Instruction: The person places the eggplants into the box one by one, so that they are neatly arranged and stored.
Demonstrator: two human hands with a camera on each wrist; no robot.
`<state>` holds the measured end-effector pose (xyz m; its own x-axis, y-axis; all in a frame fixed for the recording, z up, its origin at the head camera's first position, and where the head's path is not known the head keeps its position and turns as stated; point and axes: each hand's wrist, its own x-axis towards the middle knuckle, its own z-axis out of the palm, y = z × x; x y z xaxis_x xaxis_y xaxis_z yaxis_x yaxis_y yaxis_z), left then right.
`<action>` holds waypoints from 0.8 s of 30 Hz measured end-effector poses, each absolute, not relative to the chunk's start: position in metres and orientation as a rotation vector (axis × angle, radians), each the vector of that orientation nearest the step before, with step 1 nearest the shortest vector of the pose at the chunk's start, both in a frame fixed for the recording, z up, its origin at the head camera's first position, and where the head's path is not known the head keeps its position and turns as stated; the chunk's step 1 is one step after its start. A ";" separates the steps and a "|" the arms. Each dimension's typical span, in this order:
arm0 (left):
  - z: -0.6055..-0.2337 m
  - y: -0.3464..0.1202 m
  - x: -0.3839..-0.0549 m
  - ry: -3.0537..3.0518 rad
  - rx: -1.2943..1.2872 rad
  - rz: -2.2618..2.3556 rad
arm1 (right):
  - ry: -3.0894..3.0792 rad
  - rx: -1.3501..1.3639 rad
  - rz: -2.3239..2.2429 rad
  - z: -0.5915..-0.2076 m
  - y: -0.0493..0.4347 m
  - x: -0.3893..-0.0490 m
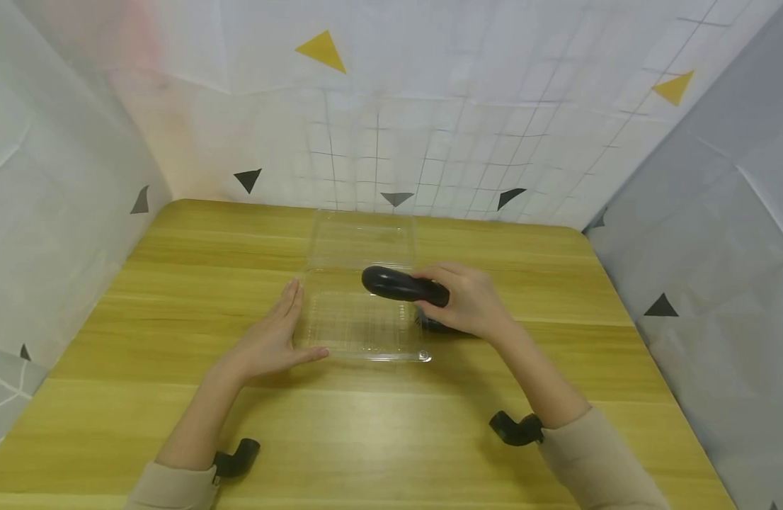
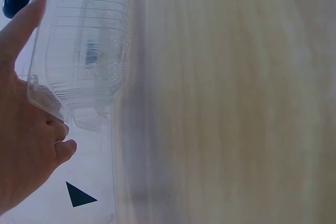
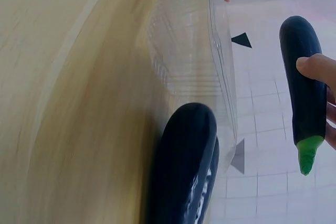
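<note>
A clear plastic clamshell box (image 1: 359, 354) lies on the table with its lid (image 1: 362, 241) folded back toward the wall. My left hand (image 1: 267, 343) rests against its near left corner, fingers straight along the left side and thumb along the front rim. Above the box's right part, my right hand (image 1: 471, 301) grips a dark eggplant (image 1: 391, 283) with a green stem end (image 3: 308, 153), thumb on one side and fingers on the other. Beneath that hand, more dark eggplants (image 3: 184, 166) lie beside the box's right side, partly hidden in the head view.
The wooden table (image 1: 366, 432) ends at a white wall covering (image 1: 430, 92) at the back, with more sheeting along both sides. A black bent piece (image 1: 237, 459) sticks out at the left cuff and a similar black piece (image 1: 515, 428) at the right cuff.
</note>
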<state>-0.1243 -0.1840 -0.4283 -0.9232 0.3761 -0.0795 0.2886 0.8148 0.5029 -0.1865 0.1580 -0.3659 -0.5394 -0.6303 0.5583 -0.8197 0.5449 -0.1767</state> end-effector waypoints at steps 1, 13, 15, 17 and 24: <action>-0.429 -0.184 -0.124 2.824 0.520 0.738 | -2.349 1.186 0.598 -0.366 0.157 -0.187; -0.430 -0.185 -0.127 2.829 0.515 0.747 | -2.338 1.228 0.647 -0.365 0.140 -0.188; -0.430 -0.185 -0.127 2.829 0.513 0.745 | -2.338 1.241 0.644 -0.367 0.135 -0.187; -0.430 -0.185 -0.126 2.829 0.510 0.748 | -2.339 1.257 0.644 -0.370 0.131 -0.186; -0.432 -0.185 -0.126 2.829 0.502 0.747 | -2.342 1.326 0.681 -0.381 0.114 -0.180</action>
<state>-0.1257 -0.1854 -0.4317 -0.9284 0.3630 -0.0797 0.2764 0.8176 0.5051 -0.1795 0.1142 -0.3808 -0.4927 -0.6916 0.5282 -0.8669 0.4425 -0.2294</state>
